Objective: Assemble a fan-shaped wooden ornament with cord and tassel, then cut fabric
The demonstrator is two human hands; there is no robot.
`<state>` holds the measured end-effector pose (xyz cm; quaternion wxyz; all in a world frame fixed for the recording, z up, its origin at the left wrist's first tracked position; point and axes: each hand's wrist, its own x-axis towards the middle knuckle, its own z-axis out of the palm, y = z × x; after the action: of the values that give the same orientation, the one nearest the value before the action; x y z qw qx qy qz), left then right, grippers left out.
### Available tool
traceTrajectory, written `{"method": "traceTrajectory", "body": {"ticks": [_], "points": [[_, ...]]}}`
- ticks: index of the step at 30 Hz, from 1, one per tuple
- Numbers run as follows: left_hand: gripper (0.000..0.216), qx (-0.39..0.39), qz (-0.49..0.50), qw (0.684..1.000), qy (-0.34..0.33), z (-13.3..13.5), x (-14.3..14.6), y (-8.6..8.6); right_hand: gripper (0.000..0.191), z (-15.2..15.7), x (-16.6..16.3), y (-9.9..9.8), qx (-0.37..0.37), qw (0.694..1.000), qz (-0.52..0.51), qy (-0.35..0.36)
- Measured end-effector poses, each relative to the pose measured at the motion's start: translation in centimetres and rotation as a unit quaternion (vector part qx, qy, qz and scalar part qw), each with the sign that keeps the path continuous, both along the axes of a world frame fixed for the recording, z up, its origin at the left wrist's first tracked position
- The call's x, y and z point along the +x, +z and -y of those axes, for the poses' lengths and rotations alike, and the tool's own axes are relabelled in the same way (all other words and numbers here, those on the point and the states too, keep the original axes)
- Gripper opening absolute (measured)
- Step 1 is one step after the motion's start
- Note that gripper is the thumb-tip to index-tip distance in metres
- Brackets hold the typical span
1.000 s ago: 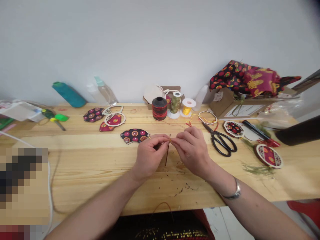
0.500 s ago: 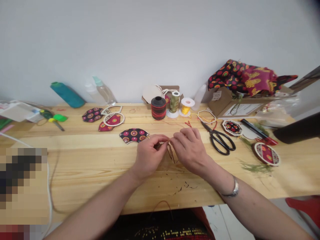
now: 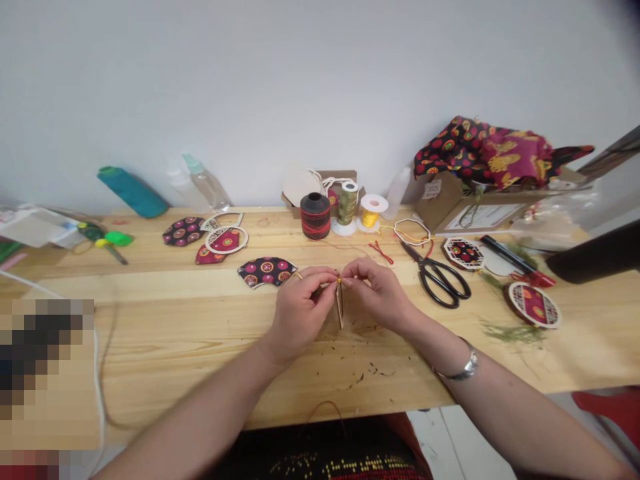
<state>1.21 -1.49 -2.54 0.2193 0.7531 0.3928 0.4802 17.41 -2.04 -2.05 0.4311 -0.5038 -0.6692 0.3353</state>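
Note:
My left hand (image 3: 303, 308) and my right hand (image 3: 381, 293) meet fingertip to fingertip over the middle of the table. Both pinch the top of a thin ornament (image 3: 341, 312), seen edge-on with a pale wooden rim and a dark side. A small yellow bead or knot (image 3: 339, 281) shows between the fingertips. The ornament hangs down below my fingers; its faces are hidden from this angle. Just left of my left hand lies a fan-shaped patterned fabric piece (image 3: 267, 272). Black-handled scissors (image 3: 443, 280) rest to the right of my right hand.
Thread spools, red-black (image 3: 315, 217), green (image 3: 347, 207) and yellow (image 3: 371, 215), stand along the wall. A cardboard box (image 3: 450, 208) with patterned cloth (image 3: 500, 153) sits back right. Finished-looking ornaments (image 3: 533, 305) lie right. Bottles (image 3: 207, 183) and a teal thread cone (image 3: 133, 192) are back left.
My right hand's fingers have shifted and opened up from a curled grip to a fingertip pinch. The ornament now hangs straighter, and the yellow bead or knot has come into view.

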Motion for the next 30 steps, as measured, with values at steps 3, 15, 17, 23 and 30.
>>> {"method": "traceTrajectory", "body": {"ticks": [3, 15, 17, 23, 30], "points": [[0.011, 0.003, 0.003, 1.0, 0.0, 0.07, -0.03, 0.0, 0.007, 0.01, -0.08, 0.34, -0.096, 0.992, -0.076, 0.01], [0.011, 0.058, -0.024, 0.998, 0.029, 0.0, -0.09, 0.18, 0.008, -0.07, -0.34, 0.82, -0.155, 0.978, -0.141, -0.012], [0.013, 0.079, -0.036, 0.996, 0.022, -0.06, -0.13, 0.09, 0.008, -0.11, -0.32, 0.68, -0.143, 0.981, -0.133, -0.014], [0.015, 0.097, -0.058, 0.994, 0.005, -0.09, -0.35, -0.16, 0.008, -0.14, -0.28, 0.52, -0.121, 0.985, -0.122, -0.023], [0.016, 0.113, -0.073, 0.991, -0.006, -0.08, -0.42, -0.26, 0.006, -0.08, -0.27, 0.63, -0.081, 0.993, -0.07, -0.048]]}}
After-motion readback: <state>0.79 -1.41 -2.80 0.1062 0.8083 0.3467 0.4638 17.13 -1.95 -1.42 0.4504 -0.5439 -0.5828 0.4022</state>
